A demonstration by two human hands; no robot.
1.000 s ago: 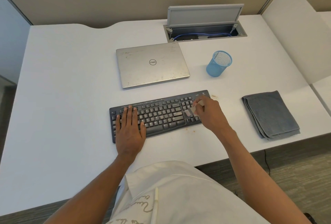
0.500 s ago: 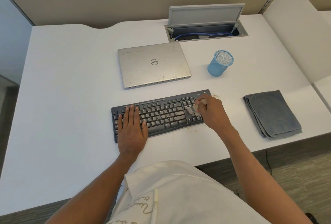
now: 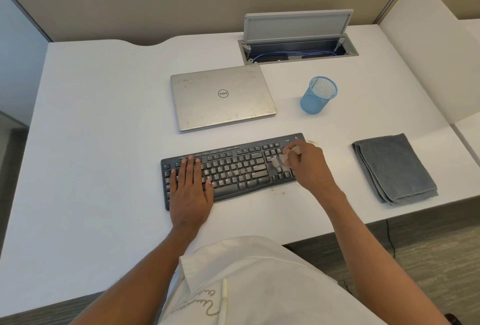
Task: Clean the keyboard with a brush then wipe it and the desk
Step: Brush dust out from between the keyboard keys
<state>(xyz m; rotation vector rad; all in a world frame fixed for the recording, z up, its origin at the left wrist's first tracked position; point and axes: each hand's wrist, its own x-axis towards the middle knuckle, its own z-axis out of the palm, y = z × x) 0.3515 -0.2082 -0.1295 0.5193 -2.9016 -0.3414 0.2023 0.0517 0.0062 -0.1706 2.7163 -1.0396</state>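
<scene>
Both hands sit on the keyboard [image 3: 233, 168] at centre frame: my left hand [image 3: 191, 192] lies flat, fingers straight, on its left keys; my right hand [image 3: 310, 166] pinches a small pale brush [image 3: 279, 161] against the right keys. A folded grey cloth [image 3: 394, 168] lies on the desk [image 3: 91, 142], right of frame.

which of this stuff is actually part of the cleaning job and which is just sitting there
Part of the job: keyboard; brush, gripped by the right hand; left hand, flat on the keyboard; folded grey cloth; desk.

Just lying about: closed laptop; blue mesh cup; open cable box.
</scene>
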